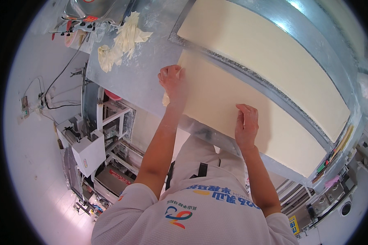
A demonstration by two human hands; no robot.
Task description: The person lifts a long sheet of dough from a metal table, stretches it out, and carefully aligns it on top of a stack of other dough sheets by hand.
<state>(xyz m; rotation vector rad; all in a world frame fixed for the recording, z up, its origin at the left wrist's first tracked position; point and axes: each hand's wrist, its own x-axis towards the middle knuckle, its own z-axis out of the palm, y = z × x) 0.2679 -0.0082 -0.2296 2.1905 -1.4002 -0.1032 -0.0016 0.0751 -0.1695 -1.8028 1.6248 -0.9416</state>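
Observation:
A long pale sheet of dough (225,98) lies on the metal worktable in front of me. My left hand (173,83) is at its left end, fingers curled closed around the dough's edge. A narrow bit of that dough edge (166,99) shows below the hand, by the wrist. Over the near side of the same sheet is my right hand (247,124), with its fingers loosely bent, the thumb apart and nothing in it. Whether it touches the dough I cannot tell.
A second dough sheet (265,53) lies farther back, beyond a floury strip of table. Crumpled dough scraps (126,38) rest at the far left. Several thin tools (335,153) lie along the right edge. A white machine (88,153) stands at the lower left, below the table.

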